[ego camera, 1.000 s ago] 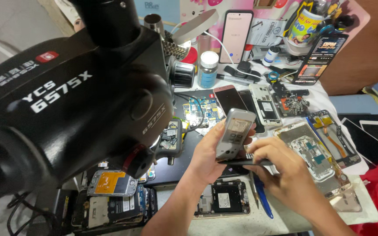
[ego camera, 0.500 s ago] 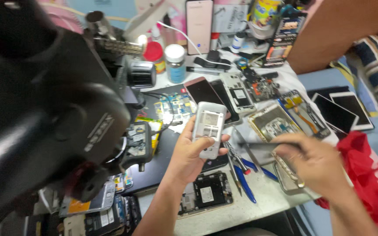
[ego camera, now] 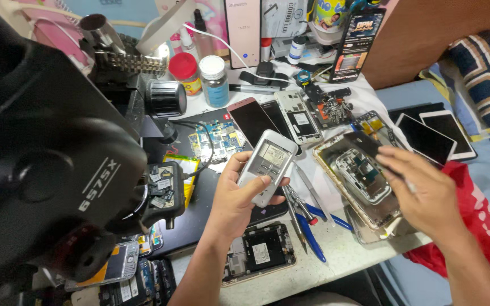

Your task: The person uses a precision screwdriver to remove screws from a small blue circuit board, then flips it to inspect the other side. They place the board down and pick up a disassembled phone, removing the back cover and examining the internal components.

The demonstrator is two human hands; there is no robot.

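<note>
My left hand [ego camera: 235,203] holds a small silver-grey phone [ego camera: 266,164] upright above the cluttered work table [ego camera: 336,258], thumb across its lower part. My right hand [ego camera: 426,191] is off to the right, apart from the phone. Its fingers reach over an opened phone body [ego camera: 361,170] that lies in a gold-coloured frame [ego camera: 325,148]. The fingers are close together and blurred, and a dark flat piece [ego camera: 368,143] shows at their tips. I cannot tell whether they grip anything.
A large black microscope head [ego camera: 58,170] fills the left side. Blue-handled tools [ego camera: 313,226] and an opened phone [ego camera: 261,253] lie near the front edge. Two jars [ego camera: 199,76], several phones and circuit boards crowd the back. A red cloth [ego camera: 477,226] hangs at the right.
My right hand has drawn away from the silver-grey phone to the right, over the opened phone in the gold frame. The left hand still holds the phone. The view has shifted left.
</note>
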